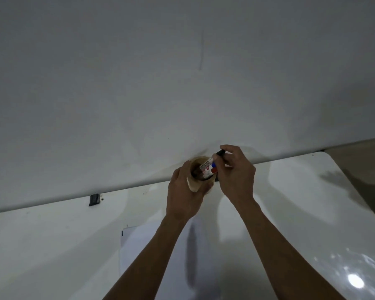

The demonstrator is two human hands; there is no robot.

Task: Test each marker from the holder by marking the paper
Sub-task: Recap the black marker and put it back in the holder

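A tan cylindrical holder (195, 185) stands at the back of the white table, near the wall. My left hand (183, 195) is wrapped around its left side. Inside it stand markers with a blue cap (214, 165) and a red cap (214, 170). My right hand (236, 176) pinches a black-capped marker (220, 152) whose white labelled barrel leans out of the holder's mouth. A white sheet of paper (139, 252) lies on the table in front of me, partly under my forearms.
The glossy white table (52, 245) runs along a plain white wall (182, 72). A small dark clip-like object (94, 199) sits at the table's back edge on the left. The table's rounded right corner (327, 156) is at the far right.
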